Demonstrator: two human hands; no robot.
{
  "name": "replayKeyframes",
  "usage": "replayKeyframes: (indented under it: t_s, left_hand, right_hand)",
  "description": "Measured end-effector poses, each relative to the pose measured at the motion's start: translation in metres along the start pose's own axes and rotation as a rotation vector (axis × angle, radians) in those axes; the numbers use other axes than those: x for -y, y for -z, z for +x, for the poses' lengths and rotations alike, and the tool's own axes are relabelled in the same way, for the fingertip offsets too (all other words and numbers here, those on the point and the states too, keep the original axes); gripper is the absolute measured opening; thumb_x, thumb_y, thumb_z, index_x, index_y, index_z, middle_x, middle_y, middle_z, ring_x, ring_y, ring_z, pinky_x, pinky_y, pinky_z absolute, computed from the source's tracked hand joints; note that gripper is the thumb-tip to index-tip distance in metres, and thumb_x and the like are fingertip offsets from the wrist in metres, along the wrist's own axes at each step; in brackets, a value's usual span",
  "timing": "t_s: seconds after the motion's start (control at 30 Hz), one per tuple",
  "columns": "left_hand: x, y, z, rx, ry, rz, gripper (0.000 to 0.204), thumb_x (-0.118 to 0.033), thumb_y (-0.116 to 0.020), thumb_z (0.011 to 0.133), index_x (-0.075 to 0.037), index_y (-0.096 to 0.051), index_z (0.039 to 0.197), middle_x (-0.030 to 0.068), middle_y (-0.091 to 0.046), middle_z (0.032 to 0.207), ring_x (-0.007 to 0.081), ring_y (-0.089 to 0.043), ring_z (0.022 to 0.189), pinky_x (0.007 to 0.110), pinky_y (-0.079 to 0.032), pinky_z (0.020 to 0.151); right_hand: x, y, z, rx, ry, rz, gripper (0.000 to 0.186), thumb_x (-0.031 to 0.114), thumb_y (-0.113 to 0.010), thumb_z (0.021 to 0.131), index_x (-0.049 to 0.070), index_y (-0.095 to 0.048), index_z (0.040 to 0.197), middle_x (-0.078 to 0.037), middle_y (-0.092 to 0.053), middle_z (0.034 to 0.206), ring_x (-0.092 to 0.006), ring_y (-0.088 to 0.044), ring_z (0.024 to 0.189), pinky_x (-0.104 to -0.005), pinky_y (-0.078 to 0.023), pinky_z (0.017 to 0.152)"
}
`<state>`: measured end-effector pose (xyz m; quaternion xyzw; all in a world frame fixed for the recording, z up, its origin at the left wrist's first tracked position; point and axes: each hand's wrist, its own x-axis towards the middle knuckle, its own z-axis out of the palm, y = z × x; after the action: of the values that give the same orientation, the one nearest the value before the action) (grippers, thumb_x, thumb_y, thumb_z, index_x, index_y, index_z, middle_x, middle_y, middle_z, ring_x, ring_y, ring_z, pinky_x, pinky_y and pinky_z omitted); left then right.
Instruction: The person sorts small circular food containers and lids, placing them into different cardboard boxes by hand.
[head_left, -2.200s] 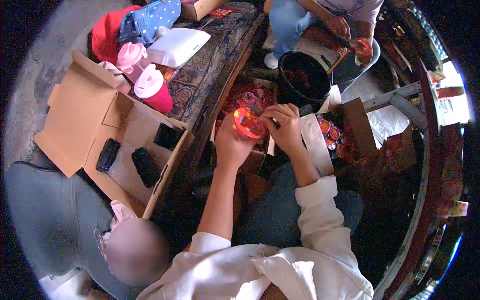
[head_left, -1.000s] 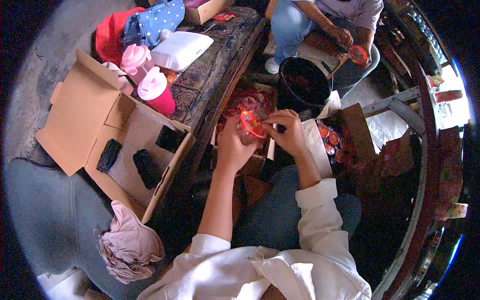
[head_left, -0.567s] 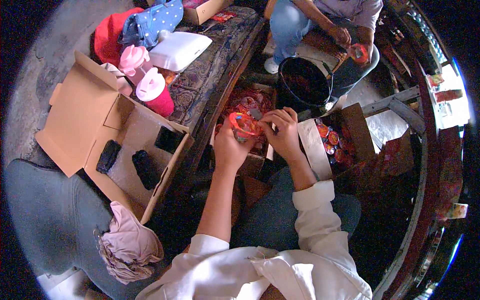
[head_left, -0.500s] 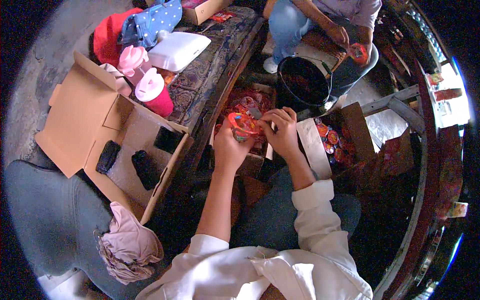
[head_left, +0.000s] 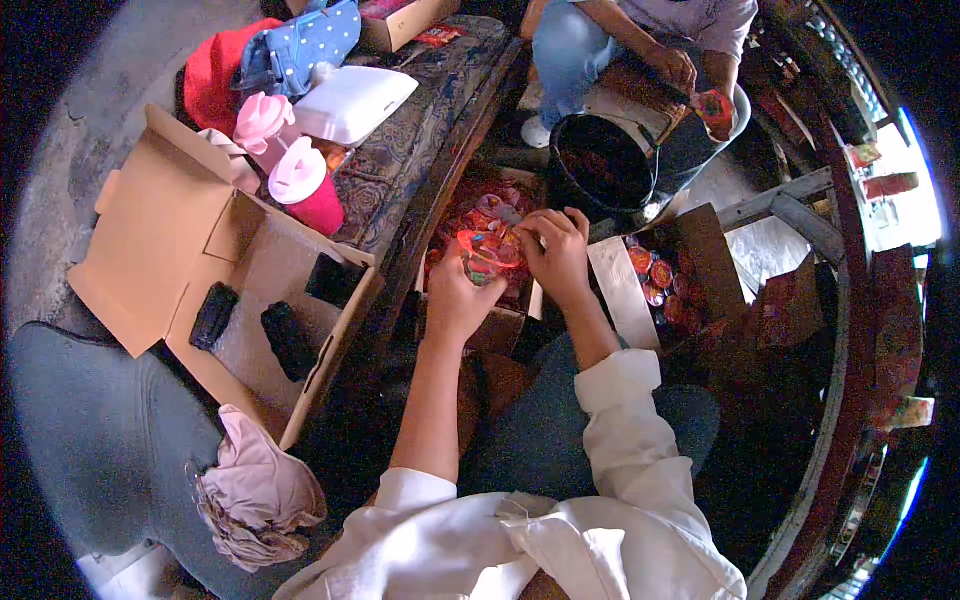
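Observation:
My left hand (head_left: 462,303) is closed round a small clear plastic cup with a red-orange rim (head_left: 490,250), keeping it tilted above a cardboard box of red packets (head_left: 475,208). Fingers curled together, my right hand (head_left: 556,252) is at the cup's right rim. A small greyish piece (head_left: 508,214) shows by its fingertips; whether the fingers hold it is unclear. Right of my hands, an open box (head_left: 622,290) contains several red-topped round cups (head_left: 660,275).
Across from me, a seated person holds a red cup (head_left: 714,108) beside a black bucket (head_left: 603,170). At left are an open carton (head_left: 150,225) with black bundles, a patterned bench (head_left: 400,150), pink tumblers (head_left: 305,185), a white foam container (head_left: 355,103) and a pinkish cloth (head_left: 262,490).
My right hand has shifted slightly up and left along the cup's rim. The cup stays in my left hand. The other person's red cup has tipped a little.

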<state>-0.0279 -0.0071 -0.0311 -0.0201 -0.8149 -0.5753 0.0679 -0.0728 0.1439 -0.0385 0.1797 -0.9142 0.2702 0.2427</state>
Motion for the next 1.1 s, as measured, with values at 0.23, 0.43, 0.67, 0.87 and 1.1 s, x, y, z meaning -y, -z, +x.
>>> replayKeyframes:
  t_s: [0.23,0.43,0.67,0.87,1.1]
  left_hand:
    - [0.003,0.0,-0.001,0.038,-0.025,-0.049,0.042,-0.01,-0.065,0.059,-0.003,-0.051,0.098,0.0109,-0.062,0.084,0.0235,-0.061,0.078,0.033,-0.047,0.072]
    - [0.001,0.002,0.0,0.164,0.078,-0.155,0.039,-0.009,-0.064,0.061,-0.004,-0.053,0.097,0.0075,-0.063,0.084,0.0173,-0.061,0.078,0.03,-0.047,0.073]
    - [-0.007,-0.004,0.002,0.074,0.045,-0.181,0.039,-0.007,-0.066,0.061,-0.005,-0.052,0.098,0.0071,-0.062,0.085,0.0187,-0.06,0.079,0.03,-0.046,0.074]
    - [-0.008,0.0,0.003,-0.074,-0.02,-0.075,0.044,-0.007,-0.07,0.06,-0.005,-0.05,0.1,0.0103,-0.06,0.09,0.0232,-0.059,0.085,0.032,-0.046,0.075]
    - [-0.004,-0.002,0.005,-0.138,-0.104,-0.064,0.042,-0.017,-0.073,0.064,-0.005,-0.054,0.099,0.0076,-0.062,0.088,0.0186,-0.061,0.081,0.03,-0.046,0.074]
  right_hand:
    - [-0.003,0.0,-0.002,-0.006,0.002,0.0,0.007,0.015,-0.061,0.068,0.012,-0.061,0.074,-0.002,-0.06,0.08,-0.0209,-0.056,0.081,-0.0441,-0.032,0.087]
    - [-0.007,-0.001,-0.002,0.0,-0.01,-0.041,0.008,0.016,-0.062,0.069,0.011,-0.061,0.075,-0.003,-0.06,0.082,-0.0209,-0.056,0.083,-0.0443,-0.031,0.088]
    - [-0.012,0.01,0.005,-0.041,-0.074,0.236,0.01,0.015,-0.064,0.07,0.007,-0.062,0.075,-0.006,-0.061,0.078,-0.0233,-0.058,0.079,-0.0382,-0.038,0.078]
    - [0.013,0.029,0.008,-0.07,-0.03,0.33,0.016,0.017,-0.067,0.068,0.005,-0.063,0.079,-0.009,-0.061,0.081,-0.0254,-0.058,0.074,-0.035,-0.041,0.072]
    - [0.009,0.027,0.005,-0.222,-0.129,0.308,0.017,0.002,-0.065,0.067,0.002,-0.063,0.084,-0.012,-0.06,0.082,-0.0256,-0.059,0.075,-0.0301,-0.047,0.065]
